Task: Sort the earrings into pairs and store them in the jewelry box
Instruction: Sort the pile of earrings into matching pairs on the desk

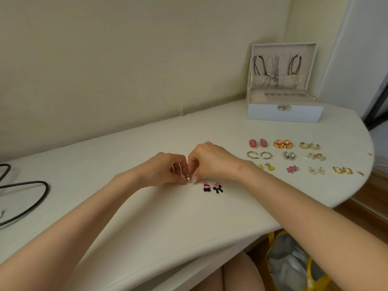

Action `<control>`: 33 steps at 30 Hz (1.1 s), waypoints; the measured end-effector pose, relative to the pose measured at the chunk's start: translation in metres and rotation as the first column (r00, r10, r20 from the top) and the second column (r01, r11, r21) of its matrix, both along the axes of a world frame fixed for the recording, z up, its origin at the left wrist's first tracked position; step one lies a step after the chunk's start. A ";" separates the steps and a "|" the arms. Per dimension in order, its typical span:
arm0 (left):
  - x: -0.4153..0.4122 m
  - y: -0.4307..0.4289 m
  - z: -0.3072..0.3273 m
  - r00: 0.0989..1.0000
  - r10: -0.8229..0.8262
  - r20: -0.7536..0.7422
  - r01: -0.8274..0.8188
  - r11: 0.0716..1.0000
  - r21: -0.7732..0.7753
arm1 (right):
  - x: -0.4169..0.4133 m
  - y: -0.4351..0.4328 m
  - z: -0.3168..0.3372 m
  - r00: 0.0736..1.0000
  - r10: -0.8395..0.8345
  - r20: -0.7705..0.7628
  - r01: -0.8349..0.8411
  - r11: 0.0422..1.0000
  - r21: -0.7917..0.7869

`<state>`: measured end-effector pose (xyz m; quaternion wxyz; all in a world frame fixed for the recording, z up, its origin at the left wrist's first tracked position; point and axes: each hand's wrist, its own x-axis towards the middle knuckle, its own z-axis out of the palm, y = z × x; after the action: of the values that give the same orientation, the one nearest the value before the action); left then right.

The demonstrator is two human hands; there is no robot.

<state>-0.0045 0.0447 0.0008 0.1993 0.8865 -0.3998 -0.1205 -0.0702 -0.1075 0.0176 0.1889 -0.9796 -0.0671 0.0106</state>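
Observation:
My left hand (165, 170) and my right hand (206, 159) meet at the table's middle, and both pinch a small gold pearl earring (188, 178) between their fingertips. Just right of it lie two pink-and-black bow earrings (212, 187). Further right, several earring pairs lie in rows: pink oval ones (257, 143), red-and-gold round ones (283, 144), gold hoops (309, 145), pink stars (292, 169), gold rectangles (342, 170). The white jewelry box (283, 112) stands open at the back right, with necklaces hanging in its lid.
A black cable (31, 198) loops on the white table (147, 217) at the left. The table's curved edge runs at the right. A yellow-handled bag (294, 263) sits on the floor under it. The wall is close behind.

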 end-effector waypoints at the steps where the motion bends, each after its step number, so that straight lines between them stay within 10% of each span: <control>1: 0.000 0.000 0.000 1.000 0.000 0.005 0.000 1.000 -0.002 | 0.001 0.000 -0.001 1.000 -0.006 0.002 0.006 1.000 0.013; 33: 0.010 0.049 0.023 0.986 0.144 0.090 -0.143 0.990 -0.013 | 0.004 -0.003 0.005 0.992 -0.067 0.111 0.053 0.991 0.122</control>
<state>0.0050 0.0933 0.0241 0.1918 0.9169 -0.3440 -0.0643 -0.0664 -0.1110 0.0224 0.2426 -0.9673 -0.0488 -0.0555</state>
